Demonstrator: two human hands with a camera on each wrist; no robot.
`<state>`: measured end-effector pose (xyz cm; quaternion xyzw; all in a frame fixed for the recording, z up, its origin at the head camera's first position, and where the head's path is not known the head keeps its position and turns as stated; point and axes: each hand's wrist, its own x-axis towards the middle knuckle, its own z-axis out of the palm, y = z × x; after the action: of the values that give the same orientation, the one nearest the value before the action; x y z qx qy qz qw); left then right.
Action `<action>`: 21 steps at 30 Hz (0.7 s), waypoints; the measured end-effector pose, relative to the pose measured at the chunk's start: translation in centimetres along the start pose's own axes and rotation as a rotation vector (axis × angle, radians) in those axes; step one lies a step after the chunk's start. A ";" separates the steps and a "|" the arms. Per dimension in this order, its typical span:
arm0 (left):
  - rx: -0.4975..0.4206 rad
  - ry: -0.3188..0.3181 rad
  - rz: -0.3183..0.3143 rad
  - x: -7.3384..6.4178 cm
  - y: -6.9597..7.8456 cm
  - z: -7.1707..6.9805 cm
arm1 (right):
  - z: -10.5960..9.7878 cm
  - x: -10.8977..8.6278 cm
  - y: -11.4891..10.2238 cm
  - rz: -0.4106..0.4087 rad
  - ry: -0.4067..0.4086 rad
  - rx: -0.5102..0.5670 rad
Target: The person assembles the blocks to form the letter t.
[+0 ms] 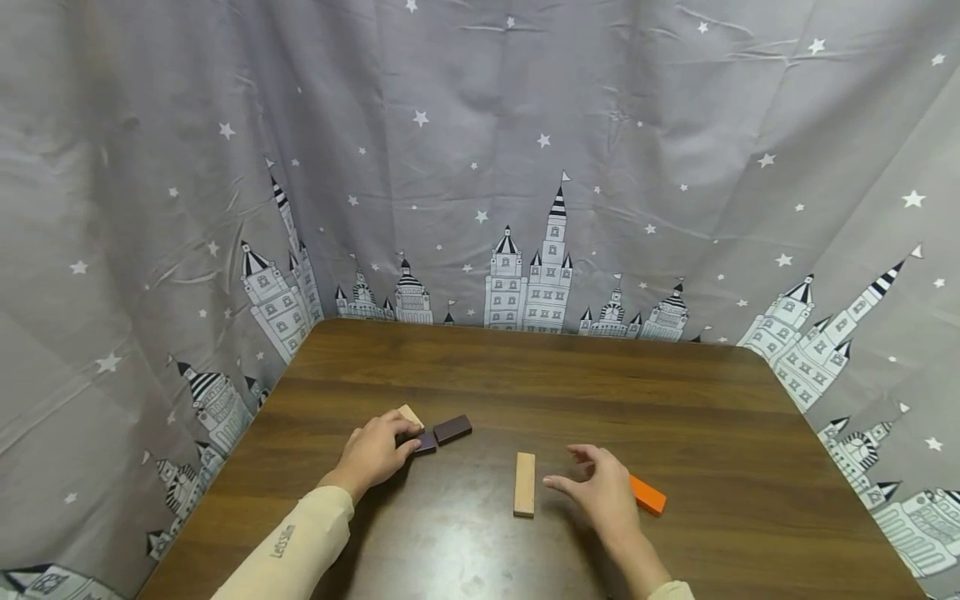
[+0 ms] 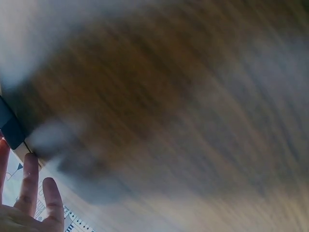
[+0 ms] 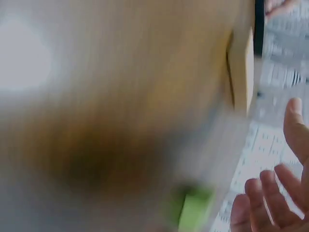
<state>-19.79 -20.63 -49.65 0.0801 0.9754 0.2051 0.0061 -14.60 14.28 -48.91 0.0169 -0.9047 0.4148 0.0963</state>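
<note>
My left hand (image 1: 375, 452) is at the left of the table, its thumb and fingers about a dark purple block (image 1: 426, 442). Behind those fingers lies a pale wooden block (image 1: 409, 416), partly covered. A dark brown block (image 1: 453, 429) lies flat just right of the purple one. In the left wrist view, a dark block (image 2: 10, 124) shows at the fingertips. My right hand (image 1: 603, 492) hovers with thumb and fingers apart, holding nothing. Left of it lies another pale wooden block (image 1: 525, 485); an orange block (image 1: 648, 495) lies to its right, partly hidden.
The brown wooden table (image 1: 675, 400) has a grey curtain (image 1: 637, 150) printed with castles and stars behind and beside it. A blurred green block (image 3: 194, 209) appears low in the right wrist view; I cannot make it out in the head view.
</note>
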 end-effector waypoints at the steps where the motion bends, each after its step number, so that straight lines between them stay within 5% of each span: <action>1: -0.003 0.000 0.000 0.0 0.0 0.0 | -1.1 0.3 0.4 0.002 -0.017 -0.013; 10: -0.026 0.002 0.007 -0.1 -0.2 0.0 | -8.2 2.8 5.8 0.065 -0.230 -0.113; 21: -0.040 -0.005 0.005 0.0 0.0 -0.1 | -8.4 1.6 8.7 0.180 -0.243 -0.110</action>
<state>-19.80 -20.72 -49.56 0.0828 0.9710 0.2242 0.0098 -15.75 26.39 -49.82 -0.0194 -0.9288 0.3666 -0.0506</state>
